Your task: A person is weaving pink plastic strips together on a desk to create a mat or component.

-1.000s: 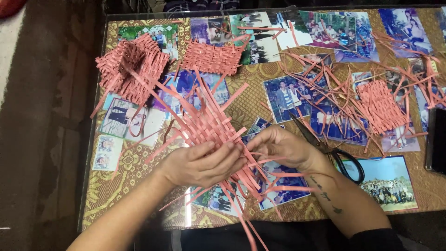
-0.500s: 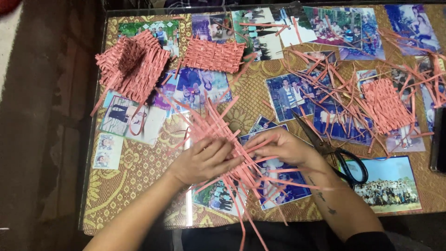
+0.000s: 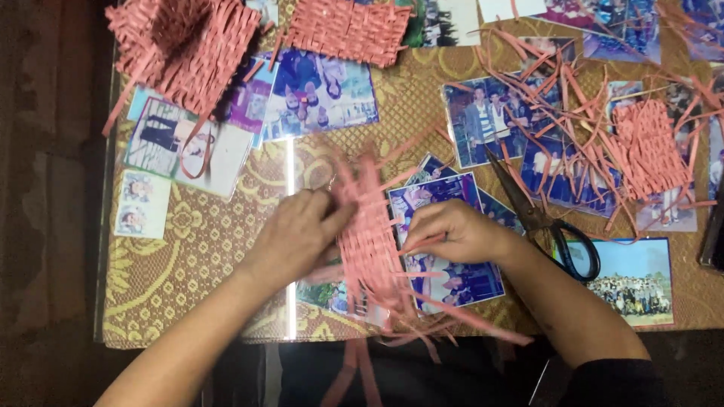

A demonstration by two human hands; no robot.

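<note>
So the woven mat of pink paper strips is getting squared up compared with a second ago. Back then the loose strip ends were fanning out in every direction over the hands; now they're running mostly straight, toward and away from the person, and the woven part is looking like a narrower, tighter band. It's sitting on the glass worktop between both hands, over the photos tucked under the glass.

The left hand is pressing against the mat's left edge, fingers closed onto the strips there. The right hand is pinching one cross strip between narrow fingers and seems to be pulling it sideways, so I'd say a row is being snugged in.

The scissors are lying just beside the right wrist, and the finished pink baskets are sitting well away at the far edge.
</note>
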